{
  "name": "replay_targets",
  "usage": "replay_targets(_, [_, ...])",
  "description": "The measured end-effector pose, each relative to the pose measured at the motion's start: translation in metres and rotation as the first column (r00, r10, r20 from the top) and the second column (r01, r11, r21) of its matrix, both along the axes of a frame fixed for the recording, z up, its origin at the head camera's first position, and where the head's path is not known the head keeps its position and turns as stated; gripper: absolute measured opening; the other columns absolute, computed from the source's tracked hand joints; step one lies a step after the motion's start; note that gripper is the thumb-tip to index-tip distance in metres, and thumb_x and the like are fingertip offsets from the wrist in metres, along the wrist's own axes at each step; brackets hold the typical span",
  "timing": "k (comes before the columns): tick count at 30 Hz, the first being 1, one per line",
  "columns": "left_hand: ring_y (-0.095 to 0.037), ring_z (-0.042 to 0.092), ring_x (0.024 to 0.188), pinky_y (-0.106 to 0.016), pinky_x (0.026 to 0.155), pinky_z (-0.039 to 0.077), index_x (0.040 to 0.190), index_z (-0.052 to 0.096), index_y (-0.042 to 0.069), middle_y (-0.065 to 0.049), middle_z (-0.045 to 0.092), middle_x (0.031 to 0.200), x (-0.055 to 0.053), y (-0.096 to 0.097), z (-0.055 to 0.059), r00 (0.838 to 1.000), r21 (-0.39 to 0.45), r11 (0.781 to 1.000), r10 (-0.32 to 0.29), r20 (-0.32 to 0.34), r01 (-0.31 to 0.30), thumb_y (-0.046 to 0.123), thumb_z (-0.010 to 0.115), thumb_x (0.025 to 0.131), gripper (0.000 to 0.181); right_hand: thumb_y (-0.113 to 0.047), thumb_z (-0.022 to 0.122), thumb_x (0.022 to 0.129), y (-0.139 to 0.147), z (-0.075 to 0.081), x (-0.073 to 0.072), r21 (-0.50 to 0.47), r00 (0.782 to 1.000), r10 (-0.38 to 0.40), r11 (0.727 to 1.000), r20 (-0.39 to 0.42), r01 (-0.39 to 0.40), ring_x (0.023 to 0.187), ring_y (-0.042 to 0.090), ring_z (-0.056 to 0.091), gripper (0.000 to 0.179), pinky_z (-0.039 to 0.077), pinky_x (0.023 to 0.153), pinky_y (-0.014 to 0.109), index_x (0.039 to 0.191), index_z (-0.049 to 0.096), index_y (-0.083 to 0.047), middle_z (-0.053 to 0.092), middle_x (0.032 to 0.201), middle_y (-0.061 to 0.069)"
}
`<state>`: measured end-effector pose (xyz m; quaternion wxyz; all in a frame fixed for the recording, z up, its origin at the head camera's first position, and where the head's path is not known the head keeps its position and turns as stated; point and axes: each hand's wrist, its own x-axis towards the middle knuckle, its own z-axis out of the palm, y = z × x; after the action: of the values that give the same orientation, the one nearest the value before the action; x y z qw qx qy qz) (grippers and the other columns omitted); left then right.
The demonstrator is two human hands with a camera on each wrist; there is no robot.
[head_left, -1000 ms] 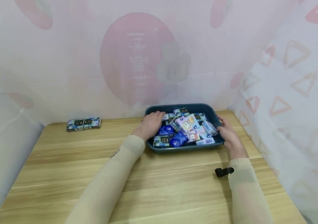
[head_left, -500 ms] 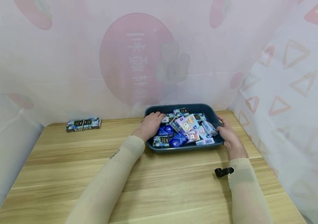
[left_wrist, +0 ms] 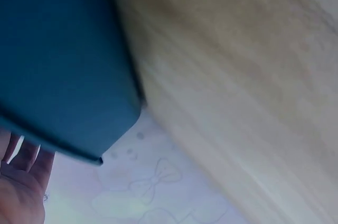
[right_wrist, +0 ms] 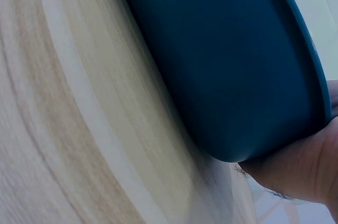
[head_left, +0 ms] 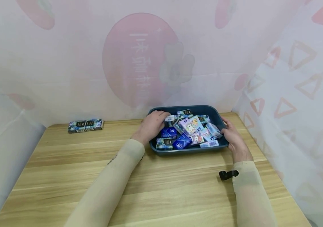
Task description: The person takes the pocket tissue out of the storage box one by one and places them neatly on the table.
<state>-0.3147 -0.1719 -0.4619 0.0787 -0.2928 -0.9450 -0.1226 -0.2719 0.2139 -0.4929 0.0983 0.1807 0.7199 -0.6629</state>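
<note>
In the head view a dark blue plastic basin (head_left: 188, 152) stands at the back of the wooden table, filled with small tissue packs (head_left: 182, 141). Some packs are deep blue, others pastel with cartoon animals, others dark floral. My left hand (head_left: 152, 125) is over the basin's left rim, its fingers reaching inward close to a white-ended pack (head_left: 170, 118); whether they touch it cannot be told. The left wrist view shows those fingers (left_wrist: 41, 168) extended beside the rim. My right hand (head_left: 233, 136) grips the right rim, thumb on the inner side; its far fingers are partly hidden.
Two dark floral tissue packs (head_left: 86, 125) lie side by side at the table's back left. A pale printed curtain (head_left: 76, 63) hangs behind the table and along both sides. A black strap piece (head_left: 228, 175) sticks out from the right sleeve.
My left hand has risen slightly off the left rim, and its wrist and forearm have shifted a little left. My right hand keeps its grip; the packs stay as they were.
</note>
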Motion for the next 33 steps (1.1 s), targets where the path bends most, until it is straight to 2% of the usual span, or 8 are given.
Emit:
replay_targets(6, [-0.033,0.071,0.151,-0.051,0.132,0.058,0.166,0.064,0.014,-0.009,0.075,0.16,0.009,-0.009,0.015,0.999,0.066,0.998,0.02,-0.036,-0.018,0.013,0.073,0.117,0.05,0.006,0.037,0.113,0.002,-0.001,0.0,0.006,1.0,0.001,1.0,0.004,-0.001,0.144,0.027,0.049,0.09,0.054,0.101,0.029,0.19,0.019,-0.038,0.022,0.195,0.019])
replay_targets(11, [-0.032,0.07,0.152,-0.05,0.133,0.057,0.166,0.065,0.014,-0.009,0.077,0.158,0.015,-0.018,0.022,0.998,0.109,0.993,0.039,-0.05,-0.033,0.01,0.075,0.116,0.051,0.006,0.036,0.114,0.004,-0.001,0.0,-0.004,1.0,0.004,1.0,0.001,-0.004,0.146,0.027,0.049,0.09,0.054,0.1,0.028,0.19,0.017,-0.037,0.02,0.196,0.019])
replay_targets(19, [-0.035,0.07,0.149,-0.05,0.13,0.06,0.163,0.069,0.013,-0.011,0.077,0.156,0.024,-0.033,0.027,0.994,0.154,0.987,0.067,-0.085,-0.053,0.008,0.078,0.113,0.051,0.006,0.035,0.114,0.001,0.0,0.001,-0.014,1.0,0.012,1.0,-0.011,-0.012,0.149,0.029,0.047,0.09,0.052,0.107,0.033,0.191,0.016,-0.036,0.018,0.197,0.018])
replay_targets(26, [-0.037,0.068,0.146,-0.054,0.127,0.061,0.159,0.071,0.013,-0.013,0.074,0.157,0.029,-0.044,0.028,0.99,0.191,0.977,0.115,-0.079,-0.098,0.008,0.08,0.11,0.05,0.007,0.035,0.113,0.0,0.0,0.001,-0.01,1.0,0.014,1.0,-0.017,-0.014,0.149,0.029,0.047,0.09,0.053,0.104,0.031,0.19,0.017,-0.036,0.02,0.197,0.018])
replay_targets(33, [-0.036,0.067,0.134,-0.054,0.111,0.064,0.151,0.077,0.015,-0.01,0.075,0.147,0.033,-0.054,0.024,0.981,0.215,0.966,0.165,-0.103,-0.14,0.008,0.085,0.105,0.048,0.008,0.036,0.112,0.0,-0.001,0.001,-0.016,0.999,0.02,1.0,-0.034,-0.021,0.134,0.021,0.053,0.091,0.056,0.094,0.024,0.191,0.016,-0.032,0.024,0.193,0.021])
